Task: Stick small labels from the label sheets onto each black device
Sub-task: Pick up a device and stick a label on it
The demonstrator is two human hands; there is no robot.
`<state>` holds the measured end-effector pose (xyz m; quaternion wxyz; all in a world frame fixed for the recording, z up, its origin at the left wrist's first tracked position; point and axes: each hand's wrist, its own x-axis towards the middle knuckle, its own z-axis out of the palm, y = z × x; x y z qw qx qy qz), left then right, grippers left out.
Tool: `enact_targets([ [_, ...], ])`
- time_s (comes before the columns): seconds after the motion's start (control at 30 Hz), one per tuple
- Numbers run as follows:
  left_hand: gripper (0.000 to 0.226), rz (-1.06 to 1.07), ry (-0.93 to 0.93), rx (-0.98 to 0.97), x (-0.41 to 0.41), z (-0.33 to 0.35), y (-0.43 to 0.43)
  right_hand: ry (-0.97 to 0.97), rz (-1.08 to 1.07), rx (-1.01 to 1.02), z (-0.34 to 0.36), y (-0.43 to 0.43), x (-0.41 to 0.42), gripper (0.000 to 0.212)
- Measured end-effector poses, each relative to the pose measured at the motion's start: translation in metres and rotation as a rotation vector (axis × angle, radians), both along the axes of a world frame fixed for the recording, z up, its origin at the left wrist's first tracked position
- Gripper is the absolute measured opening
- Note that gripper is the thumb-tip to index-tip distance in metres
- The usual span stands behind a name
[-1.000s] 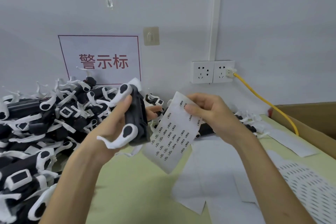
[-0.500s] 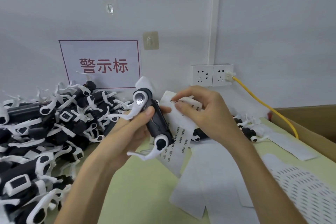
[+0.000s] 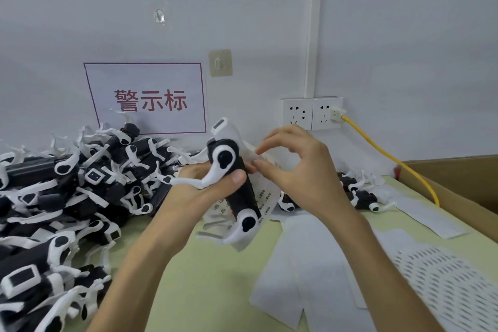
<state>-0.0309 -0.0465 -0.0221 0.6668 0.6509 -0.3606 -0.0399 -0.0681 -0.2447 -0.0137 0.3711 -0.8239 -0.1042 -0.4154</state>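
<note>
device (image 3: pixel 242 197) centre frame, long axis steep, top leaning left | left hand (image 3: pixel 199 191) gripping mid-body, thumb across | right hand (image 3: pixel 301 178) touching upper end from the right, fingers (image 3: pixel 265 166) pinching sheet (image 3: pixel 266 197) edge, perhaps peeling, too small to tell | sheet behind device | right hand nearer for sticking

Red-lettered sign (image 3: pixel 147 98) on wall; 2 sockets (image 3: pixel 297 113); yellow cable (image 3: pixel 382 148); cardboard box (image 3: pixel 463 180).
</note>
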Motion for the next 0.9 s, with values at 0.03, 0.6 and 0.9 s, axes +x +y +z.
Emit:
enact_targets([
  [0.03, 0.047, 0.018, -0.019, 0.023, 0.0009, -0.0006, -0.001, 0.008, -0.009, -0.001, 0.0004, 0.0001, -0.0005, 0.014],
  [0.6, 0.03, 0.003, -0.067, 0.008, 0.0021, -0.0039, -0.0043, 0.144, 0.062, 0.144, 0.0014, -0.0031, -0.0025, 0.012],
  [0.9, 0.029, -0.013, -0.078, -0.002, 0.0094, -0.007, -0.0005, 0.15, 0.142, 0.172, 0.0033, -0.0061, -0.0041, 0.008],
])
